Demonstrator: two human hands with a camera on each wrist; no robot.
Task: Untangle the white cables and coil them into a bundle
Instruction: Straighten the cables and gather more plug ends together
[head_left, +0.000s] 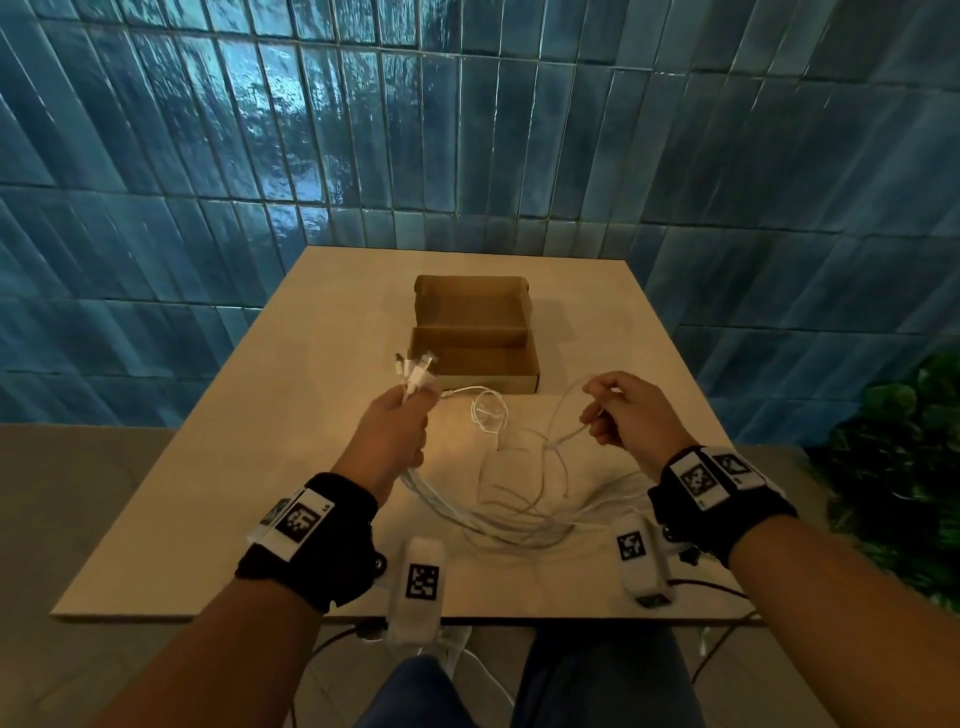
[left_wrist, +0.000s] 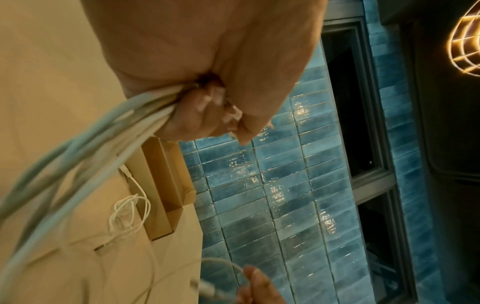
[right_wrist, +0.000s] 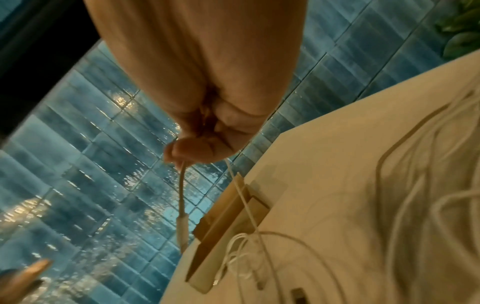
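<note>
- Near the centre of the head view, the left hand (head_left: 397, 428) was closed around a gathered bunch of white cables (head_left: 498, 514), with several plug ends (head_left: 415, 371) sticking up above its fist.
- Right of centre, the right hand (head_left: 621, 415) pinched one single strand (head_left: 563, 410) near its connector, thumb against curled fingers, raised off the table (head_left: 260, 415).
- Below both hands, the remaining lengths sagged in loose crossing loops onto the tabletop; a smaller, thinner tangle (head_left: 488, 410) lay just in front of the open cardboard box (head_left: 475, 338).
- Judging by the droop, the cables were light, limp and smooth, likely to slip through a loose grip and spring out of a coil.
- Where the strands crossed at the lower middle was blurred, so whether a true knot sat there could not be told.
- Holding close behind the stiffer plugs looked the safest purchase; tugging on a thin run might tighten any snag.
- Gathering even loops into the left fist seemed the sensible way to bundle.
</note>
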